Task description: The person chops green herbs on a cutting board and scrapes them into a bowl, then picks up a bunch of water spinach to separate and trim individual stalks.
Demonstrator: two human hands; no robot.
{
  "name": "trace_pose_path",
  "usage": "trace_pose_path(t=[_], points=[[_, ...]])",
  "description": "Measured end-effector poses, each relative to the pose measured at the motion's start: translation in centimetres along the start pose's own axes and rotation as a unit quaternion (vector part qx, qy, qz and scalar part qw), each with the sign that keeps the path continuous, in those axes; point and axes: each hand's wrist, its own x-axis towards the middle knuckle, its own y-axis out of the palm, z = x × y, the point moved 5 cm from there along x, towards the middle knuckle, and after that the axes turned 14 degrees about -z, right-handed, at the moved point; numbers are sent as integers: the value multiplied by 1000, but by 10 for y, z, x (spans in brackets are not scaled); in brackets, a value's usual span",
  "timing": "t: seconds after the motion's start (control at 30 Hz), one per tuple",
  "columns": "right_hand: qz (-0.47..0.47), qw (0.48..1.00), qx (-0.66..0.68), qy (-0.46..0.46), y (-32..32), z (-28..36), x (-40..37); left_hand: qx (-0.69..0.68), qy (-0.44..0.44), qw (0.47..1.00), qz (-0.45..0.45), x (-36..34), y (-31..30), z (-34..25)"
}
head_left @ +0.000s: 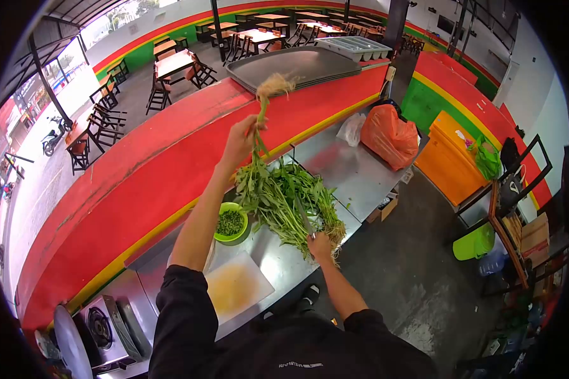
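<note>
My left hand [240, 142] is raised above the steel counter [354, 170] and grips a stalk of leafy greens [260, 110] by the stem, roots pointing up and leaves hanging down. My right hand [320, 245] rests at the near edge of the counter and holds a knife [305, 218] whose blade lies over a pile of the same green stalks [291, 199]. A green bowl [231, 222] with chopped greens sits just left of the pile. A pale cutting board [234, 287] lies nearer to me on the left.
A red raised bar top [139, 177] runs behind the counter, with dark trays [297, 66] stacked on it. An orange plastic bag [389, 136] and a clear bag [352, 129] lie at the counter's far end. A gas stove [98, 328] is at lower left. Boxes and crates stand at right.
</note>
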Motion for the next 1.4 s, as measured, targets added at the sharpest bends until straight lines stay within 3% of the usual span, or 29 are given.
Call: trace_pose_path(t=[0.1,0.27,0.43,0.6,0.73,0.8,0.87,0.93,1.0,1.03,1.07,1.13,1.17,1.33,1.4], points=[[-22,999,-13,-38,14,-5,7,-10,-1,1000,-19,33,-6,-20],[26,999,-23,-8,22,-4,10,-77,4,997,-30,78,-22,-42],[38,998,-42,-29,26,-5,7,-134,93,982,-97,118,-53,-99],[23,999,7,-38,16,30,10,-165,116,974,-101,123,-79,-150],[17,999,-8,-42,10,45,5,-133,128,981,-67,97,-91,-176],[23,999,-6,-34,15,33,1,-53,115,992,25,81,-95,-181],[51,995,29,-85,29,11,-7,-27,97,994,42,55,-104,-187],[54,992,41,-110,37,1,-18,144,31,978,148,18,-111,-181],[-25,987,137,-74,35,-5,-32,148,-47,966,206,-25,-115,-176],[-49,988,76,-125,26,0,-43,165,-65,957,229,-49,-119,-168],[-38,988,74,-127,26,-3,-51,182,-84,946,254,-77,-122,-154],[-24,976,202,-77,26,-12,-70,205,-112,937,261,-150,-136,-110],[39,977,207,-33,10,-3,-87,225,-131,928,267,-189,-144,-91],[115,971,209,1,-3,-6,-163,311,-267,873,264,-370,-185,-36],[212,946,229,86,-16,7,-204,319,-315,858,250,-437,-197,-23]])
